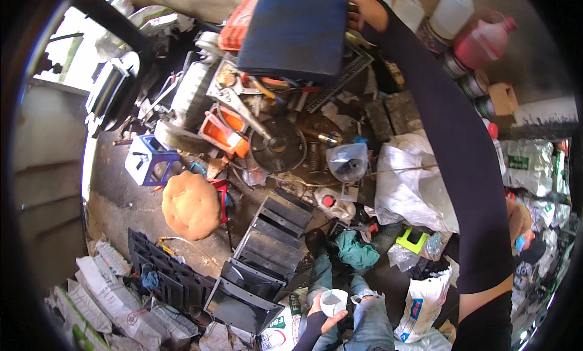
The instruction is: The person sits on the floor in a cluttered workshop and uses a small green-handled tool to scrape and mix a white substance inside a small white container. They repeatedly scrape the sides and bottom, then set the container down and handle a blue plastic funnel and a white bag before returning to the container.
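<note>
In my left hand [322, 318], low in the view near my knees, is a white cup [334, 302], its round mouth facing up. The fingers wrap its side. My right arm, in a dark sleeve, stretches far up the view. At its end my right hand [369, 11] curls its fingers at the right edge of a dark blue panel [294, 32]. Part of that hand is cut off by the top of the picture. Beneath the panel's left side shows an orange crate [237, 29].
Dark metal plates [258, 254] lie stepped in front of my legs. A round tan cushion [191, 205] and a blue-and-white stool [150, 161] are at left. An orange tray [225, 129] holds tools. White sacks [115, 290] line the lower left; jugs [486, 41] stand upper right.
</note>
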